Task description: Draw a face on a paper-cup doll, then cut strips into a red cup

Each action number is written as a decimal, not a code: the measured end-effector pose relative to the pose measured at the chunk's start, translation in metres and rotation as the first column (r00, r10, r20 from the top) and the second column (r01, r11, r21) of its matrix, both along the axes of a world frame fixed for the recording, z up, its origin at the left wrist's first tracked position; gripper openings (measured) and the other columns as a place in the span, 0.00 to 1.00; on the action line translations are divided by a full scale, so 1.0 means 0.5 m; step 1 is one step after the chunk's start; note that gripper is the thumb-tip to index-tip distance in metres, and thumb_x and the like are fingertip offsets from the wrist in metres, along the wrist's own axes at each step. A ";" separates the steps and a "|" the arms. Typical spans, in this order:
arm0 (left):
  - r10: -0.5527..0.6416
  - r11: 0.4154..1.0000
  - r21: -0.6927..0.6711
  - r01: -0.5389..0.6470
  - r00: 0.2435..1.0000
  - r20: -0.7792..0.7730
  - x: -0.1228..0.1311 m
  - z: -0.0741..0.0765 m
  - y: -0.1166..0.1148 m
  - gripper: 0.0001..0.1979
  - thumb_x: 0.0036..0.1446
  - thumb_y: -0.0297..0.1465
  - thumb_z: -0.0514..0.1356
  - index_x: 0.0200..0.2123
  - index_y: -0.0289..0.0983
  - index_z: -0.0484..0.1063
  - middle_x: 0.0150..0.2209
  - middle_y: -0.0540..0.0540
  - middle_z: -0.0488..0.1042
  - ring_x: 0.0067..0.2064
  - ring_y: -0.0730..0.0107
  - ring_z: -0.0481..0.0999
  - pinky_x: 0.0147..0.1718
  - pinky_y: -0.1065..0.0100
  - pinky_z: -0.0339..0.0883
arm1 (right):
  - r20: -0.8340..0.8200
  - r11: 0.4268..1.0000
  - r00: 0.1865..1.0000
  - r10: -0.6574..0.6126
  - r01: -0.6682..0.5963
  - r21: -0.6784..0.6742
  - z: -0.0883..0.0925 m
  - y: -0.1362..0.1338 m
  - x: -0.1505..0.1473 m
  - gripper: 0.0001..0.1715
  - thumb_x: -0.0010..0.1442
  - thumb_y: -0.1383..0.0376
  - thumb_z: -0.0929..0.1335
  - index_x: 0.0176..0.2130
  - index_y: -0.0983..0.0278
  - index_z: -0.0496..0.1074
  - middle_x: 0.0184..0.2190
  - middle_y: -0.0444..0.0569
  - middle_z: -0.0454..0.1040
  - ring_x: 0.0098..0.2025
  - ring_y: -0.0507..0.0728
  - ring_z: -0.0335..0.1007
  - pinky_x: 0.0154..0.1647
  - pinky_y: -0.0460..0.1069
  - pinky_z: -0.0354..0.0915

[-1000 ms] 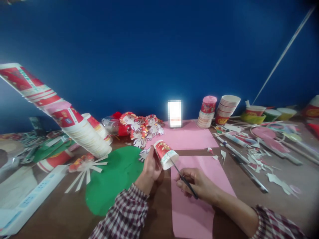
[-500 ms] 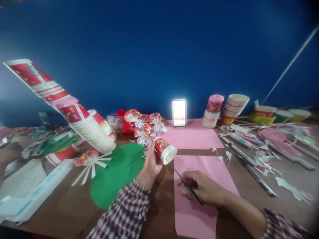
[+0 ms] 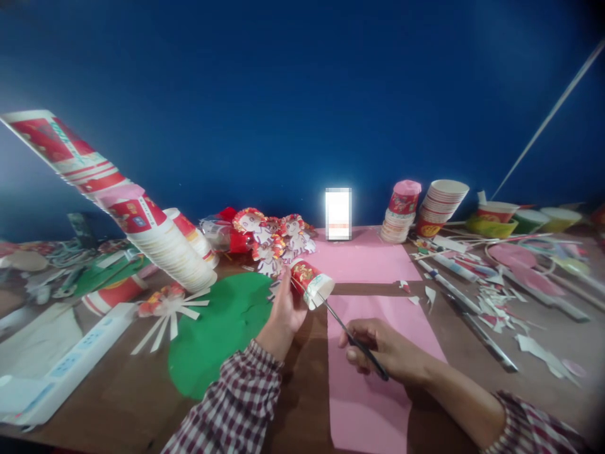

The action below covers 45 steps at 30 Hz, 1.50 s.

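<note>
Leaning at your far left, a long slanted stack of red-and-white paper cups (image 3: 142, 230) rests beside a green paper circle (image 3: 222, 331). Your left hand (image 3: 286, 312) grips a small red-printed paper cup (image 3: 312, 284) above the brown table (image 3: 118, 397), while your right hand (image 3: 378, 350) clasps thin black-handled scissors (image 3: 354, 340), blades touching the cup's rim, over a pink paper sheet (image 3: 368, 403).
</note>
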<state>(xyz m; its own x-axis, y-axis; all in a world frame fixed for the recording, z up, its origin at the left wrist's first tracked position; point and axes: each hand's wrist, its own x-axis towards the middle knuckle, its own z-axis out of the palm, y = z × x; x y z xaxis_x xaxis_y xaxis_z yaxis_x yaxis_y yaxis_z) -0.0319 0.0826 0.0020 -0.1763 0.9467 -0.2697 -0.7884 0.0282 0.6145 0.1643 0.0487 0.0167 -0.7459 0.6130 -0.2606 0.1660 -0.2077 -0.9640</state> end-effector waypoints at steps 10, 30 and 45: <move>-0.035 0.999 0.026 0.037 0.997 -0.068 0.012 -0.023 0.001 0.15 0.55 0.41 0.59 0.37 0.35 0.72 0.33 0.46 0.76 0.34 0.69 0.76 0.39 0.65 0.70 | -0.015 0.997 0.998 -0.066 0.067 0.033 -0.005 0.001 0.000 0.22 0.53 0.51 0.69 0.35 0.67 0.66 0.22 0.41 0.65 0.23 0.48 0.63 0.21 0.43 0.60; -0.085 0.996 0.013 0.088 0.980 -0.180 0.035 -0.026 -0.013 0.18 0.53 0.44 0.61 0.37 0.34 0.70 0.32 0.47 0.75 0.31 0.70 0.75 0.34 0.67 0.67 | -0.026 0.997 0.997 -0.075 0.076 0.024 -0.020 0.006 0.001 0.25 0.51 0.49 0.70 0.37 0.66 0.67 0.23 0.41 0.65 0.24 0.49 0.65 0.25 0.45 0.65; -0.085 0.996 -0.013 0.084 0.981 -0.177 0.032 -0.022 -0.012 0.18 0.54 0.43 0.60 0.38 0.34 0.71 0.33 0.46 0.76 0.33 0.68 0.75 0.35 0.66 0.67 | -0.028 0.997 0.998 -0.055 0.057 0.058 -0.023 0.005 0.003 0.23 0.54 0.49 0.68 0.37 0.66 0.66 0.23 0.41 0.65 0.23 0.48 0.63 0.24 0.44 0.64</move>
<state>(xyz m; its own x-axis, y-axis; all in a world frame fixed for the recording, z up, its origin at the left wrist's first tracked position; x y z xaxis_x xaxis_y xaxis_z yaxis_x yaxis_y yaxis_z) -0.0157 0.0765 -0.0092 -0.1408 0.9589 -0.2463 -0.6618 0.0939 0.7437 0.1659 0.0512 0.0050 -0.7162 0.6676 -0.2034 0.1299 -0.1588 -0.9787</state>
